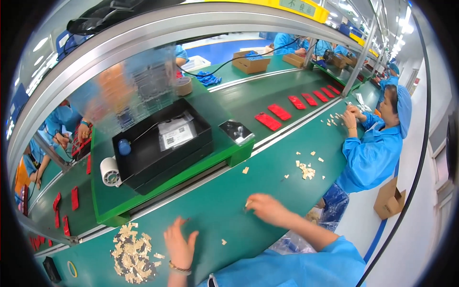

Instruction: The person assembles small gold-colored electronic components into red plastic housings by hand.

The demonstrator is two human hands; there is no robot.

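My right hand (267, 208) is over the green tabletop with its fingers pinched on a small cream-coloured piece (248, 204), mostly covered by the fingertips. My left hand (180, 245) has thumb and fingers apart and holds nothing. Beside it on the left is a heap of flat cream pieces (131, 251) mixed with dark bits. One loose cream piece (224, 242) lies between my hands, and another (245, 170) lies beyond my right hand.
A black tray (162, 162) with a bagged label rests on a green-edged platform (158, 205). Red phone-shaped parts (267, 121) line the conveyor (229, 107) behind. More cream pieces (306, 171) lie at right, near a seated co-worker (375, 148). A yellow ring (72, 269) lies far left.
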